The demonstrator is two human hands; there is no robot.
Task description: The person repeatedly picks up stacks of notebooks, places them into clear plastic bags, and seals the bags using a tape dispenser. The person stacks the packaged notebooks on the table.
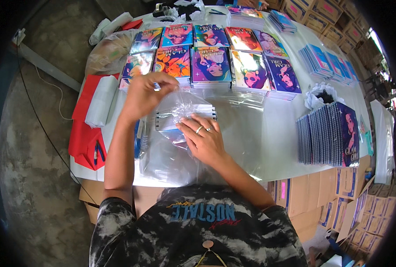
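In front of me, a bundle of spiral-bound notebooks [205, 110] lies inside a clear plastic bag [182, 107], whose film is bunched up on top. My left hand [145, 94] is raised over the bundle's far left side, thumb and fingers pinched together on a bit of the clear film. Resting on the near side of the bundle is my right hand [203, 139], its fingers stretched out and pressing the gathered plastic down; two rings are on it. More loose clear film [247, 120] spreads over the white table around the bundle.
Colourful notebook stacks [210, 62] stand in two rows beyond my hands. At right is a long upright row of notebooks [320, 135]; blue stacks [318, 62] lie behind. A white roll [101, 101] and pens [98, 152] rest on red sheets at left. Cardboard boxes [304, 187] stand below.
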